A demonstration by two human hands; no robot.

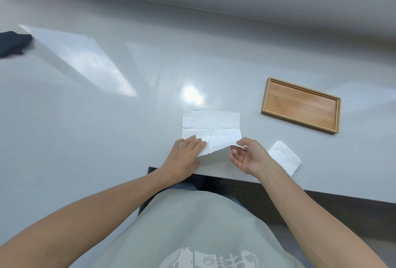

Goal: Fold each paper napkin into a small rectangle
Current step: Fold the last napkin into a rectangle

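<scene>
A white paper napkin (211, 127) lies spread open on the grey table, with crease lines crossing at its middle. My left hand (186, 156) rests flat on its near left corner, fingers apart. My right hand (246, 156) pinches the near right corner between thumb and forefinger and holds it lifted off the table. A second white napkin (285, 158), folded into a small square, lies to the right of my right hand near the table's edge.
An empty wooden tray (301, 105) sits at the right, beyond the folded napkin. A dark cloth-like object (12, 43) lies at the far left. The table's near edge (214, 175) runs just below my wrists.
</scene>
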